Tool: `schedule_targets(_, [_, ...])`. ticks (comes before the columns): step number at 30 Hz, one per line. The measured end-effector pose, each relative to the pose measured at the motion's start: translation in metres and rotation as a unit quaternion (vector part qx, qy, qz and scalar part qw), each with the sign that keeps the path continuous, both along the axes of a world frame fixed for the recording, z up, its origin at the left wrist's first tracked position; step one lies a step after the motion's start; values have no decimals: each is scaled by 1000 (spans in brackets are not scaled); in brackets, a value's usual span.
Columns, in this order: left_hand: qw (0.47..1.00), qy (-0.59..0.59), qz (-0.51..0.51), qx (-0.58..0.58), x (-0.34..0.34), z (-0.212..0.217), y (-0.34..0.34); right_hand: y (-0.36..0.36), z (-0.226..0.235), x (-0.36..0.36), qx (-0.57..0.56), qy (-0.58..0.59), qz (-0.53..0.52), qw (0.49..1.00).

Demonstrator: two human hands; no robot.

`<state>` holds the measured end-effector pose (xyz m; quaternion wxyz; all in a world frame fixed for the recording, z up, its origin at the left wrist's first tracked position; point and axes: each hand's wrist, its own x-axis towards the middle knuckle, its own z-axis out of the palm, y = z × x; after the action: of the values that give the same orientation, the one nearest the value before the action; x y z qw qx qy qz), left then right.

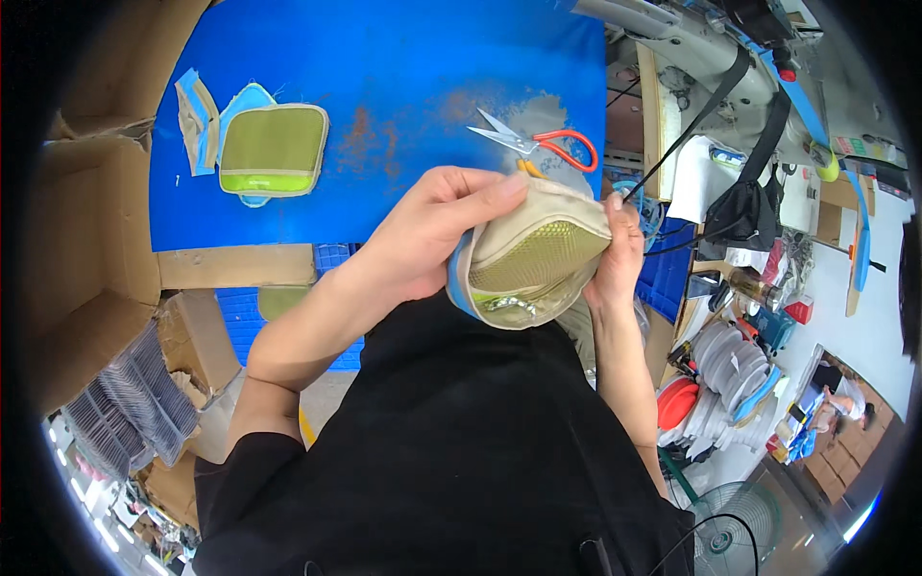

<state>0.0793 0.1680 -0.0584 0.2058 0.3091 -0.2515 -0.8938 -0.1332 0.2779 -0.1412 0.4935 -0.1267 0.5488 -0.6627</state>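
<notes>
Between my hands is a small beige pouch [576,206] with a green mesh pocket and a light blue edge on its left side. My left hand [437,230] grips its left rim, thumb on top and fingers underneath. At the right rim, my right hand [619,252] pinches the fabric. A pair of scissors [523,144] with red-orange handles lies on the blue table just beyond the pouch, blades apart. Beside it a yellow-orange object [530,170] is partly hidden by the pouch. Farther left, a green pouch panel [274,149] rests over light blue fabric.
The blue table [336,48] shows worn, rusty patches. A beige-and-blue strip [199,123] lies at its left. Open cardboard boxes [96,221] stand along the left. A sewing machine [653,29] with hanging straps is at the far right, near stacked tape rolls [730,370] and a fan [735,528].
</notes>
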Motion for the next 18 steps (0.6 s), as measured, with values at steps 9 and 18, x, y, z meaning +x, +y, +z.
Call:
schedule_targets(9, [912,-89,-138,-376,-18,-15,-30,-38,85,0,-41,312,292,903])
schedule_targets(18, [729,-234,134,-629,-12,-46,-5,-44,79,18,-43,169,153,973])
